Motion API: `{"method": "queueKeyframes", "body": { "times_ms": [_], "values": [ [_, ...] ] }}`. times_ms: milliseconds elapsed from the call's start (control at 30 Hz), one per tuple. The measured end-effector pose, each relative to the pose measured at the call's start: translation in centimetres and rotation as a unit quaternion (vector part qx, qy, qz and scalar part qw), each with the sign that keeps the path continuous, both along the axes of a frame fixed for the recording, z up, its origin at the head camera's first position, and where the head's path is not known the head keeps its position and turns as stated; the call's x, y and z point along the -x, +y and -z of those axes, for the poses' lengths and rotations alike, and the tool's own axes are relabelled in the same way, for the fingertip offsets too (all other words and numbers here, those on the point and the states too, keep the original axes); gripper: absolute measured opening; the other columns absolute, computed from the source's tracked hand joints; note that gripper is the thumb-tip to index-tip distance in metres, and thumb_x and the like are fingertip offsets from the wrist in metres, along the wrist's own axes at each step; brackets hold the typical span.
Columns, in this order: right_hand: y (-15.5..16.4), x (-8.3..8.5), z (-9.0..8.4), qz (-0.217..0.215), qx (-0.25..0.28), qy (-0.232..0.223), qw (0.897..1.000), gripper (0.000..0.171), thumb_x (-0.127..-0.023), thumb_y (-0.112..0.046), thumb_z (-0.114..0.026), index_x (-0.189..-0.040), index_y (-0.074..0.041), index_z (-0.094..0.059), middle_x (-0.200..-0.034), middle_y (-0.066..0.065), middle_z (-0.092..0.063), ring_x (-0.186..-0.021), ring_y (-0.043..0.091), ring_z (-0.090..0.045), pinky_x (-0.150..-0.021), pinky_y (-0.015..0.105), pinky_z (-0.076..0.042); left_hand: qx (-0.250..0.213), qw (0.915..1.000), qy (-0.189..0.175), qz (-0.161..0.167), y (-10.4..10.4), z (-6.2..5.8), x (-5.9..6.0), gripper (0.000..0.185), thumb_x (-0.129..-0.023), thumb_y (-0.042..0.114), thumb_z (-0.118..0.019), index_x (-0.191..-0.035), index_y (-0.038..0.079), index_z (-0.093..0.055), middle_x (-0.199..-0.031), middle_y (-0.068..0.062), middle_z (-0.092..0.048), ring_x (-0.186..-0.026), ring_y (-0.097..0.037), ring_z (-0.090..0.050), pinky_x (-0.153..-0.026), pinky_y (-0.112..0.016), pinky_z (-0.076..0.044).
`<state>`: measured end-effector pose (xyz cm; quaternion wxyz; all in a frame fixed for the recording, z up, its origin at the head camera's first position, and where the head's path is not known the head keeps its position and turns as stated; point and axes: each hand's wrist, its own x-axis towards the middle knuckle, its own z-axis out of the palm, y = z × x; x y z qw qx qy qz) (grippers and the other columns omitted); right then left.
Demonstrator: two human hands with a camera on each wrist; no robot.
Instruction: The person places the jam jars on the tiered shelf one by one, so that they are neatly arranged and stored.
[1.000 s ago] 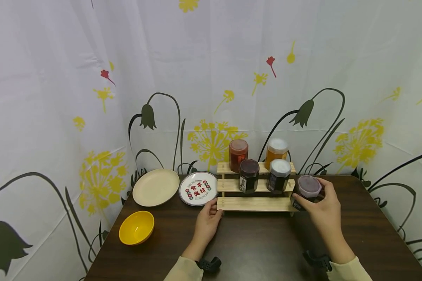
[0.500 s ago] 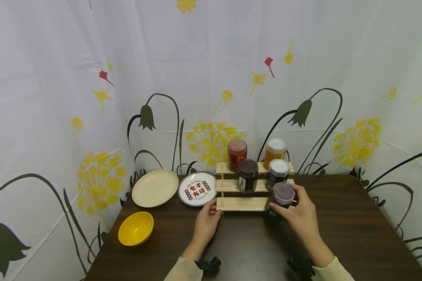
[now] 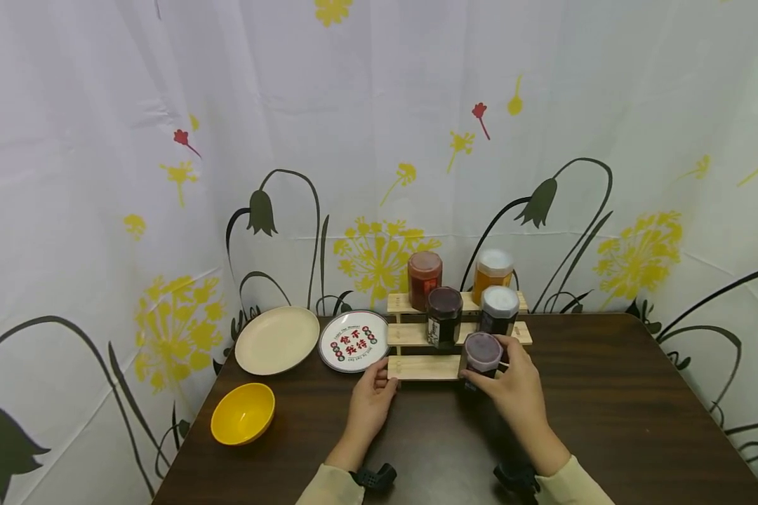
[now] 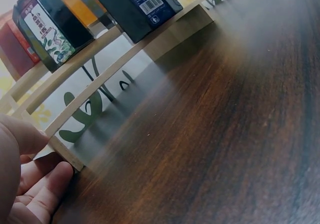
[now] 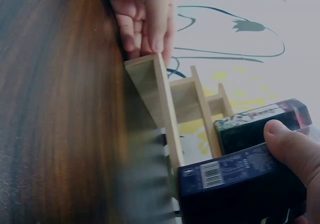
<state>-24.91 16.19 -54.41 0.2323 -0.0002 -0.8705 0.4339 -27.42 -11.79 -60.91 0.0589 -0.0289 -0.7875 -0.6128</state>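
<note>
My right hand [image 3: 519,382] grips a dark hexagonal jar with a purplish lid [image 3: 483,351] at the lowest step of a three-step wooden rack [image 3: 423,367]. In the right wrist view the thumb lies along this jar's blue barcode label [image 5: 225,171]. At the rack's left end my left hand [image 3: 371,400] pinches the lowest step, thumb on top and fingers [image 4: 57,181] by its leg. Two more jars, one dark-lidded [image 3: 445,315] and one white-lidded [image 3: 500,310], stand on the middle step. On the top step are a red jar [image 3: 425,280] and an amber jar [image 3: 493,273].
Left of the rack lie a white plate with red characters [image 3: 354,365] and a cream oval plate [image 3: 276,340]. Nearer the front left stands a yellow bowl [image 3: 243,414]. The dark wooden table [image 3: 613,407] meets a flower-printed curtain [image 3: 328,105] behind.
My right hand has carried the purplish-lidded jar leftward along the lowest step, from the rack's right end to right of its middle. The left hand keeps its hold on the rack.
</note>
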Motion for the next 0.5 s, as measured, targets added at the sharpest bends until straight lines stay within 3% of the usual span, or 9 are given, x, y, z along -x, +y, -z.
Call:
{"method": "queueKeyframes", "body": {
  "times_ms": [167,333,500],
  "values": [
    [-0.6,0.3,0.8,0.018,0.018,-0.003,1.0,0.092,-0.07,-0.028,-0.106,-0.141,-0.003,-0.052,-0.123,0.018,-0.072,-0.112,0.033,-0.073,-0.088,0.051,-0.061,-0.004,1.0,0.003,-0.002,-0.1,-0.1,0.0,0.047,-0.103,0.008,-0.073,-0.148,-0.001,-0.062,-0.116,-0.019,-0.073,-0.092,-0.015,-0.069,-0.076,-0.019,-0.058],
    [-0.9,0.5,2.0,0.001,0.066,0.019,0.998,0.085,-0.074,-0.026,-0.104,-0.136,-0.003,-0.052,-0.13,0.017,-0.068,-0.114,0.031,-0.073,-0.093,0.047,-0.064,-0.007,1.0,-0.001,-0.004,-0.1,-0.2,-0.1,0.047,-0.103,0.007,-0.073,-0.147,0.0,-0.062,-0.116,-0.018,-0.074,-0.09,-0.012,-0.069,-0.075,-0.019,-0.058],
    [-0.8,0.6,3.9,-0.024,0.156,0.005,0.987,0.08,-0.08,-0.019,-0.1,-0.14,-0.005,-0.049,-0.136,0.011,-0.061,-0.121,0.02,-0.062,-0.098,0.022,-0.053,-0.01,0.9999,-0.005,0.0,0.3,-0.1,-0.1,0.047,-0.103,0.007,-0.073,-0.148,0.0,-0.062,-0.116,-0.017,-0.074,-0.091,-0.013,-0.07,-0.076,-0.018,-0.058]
  ]
}}
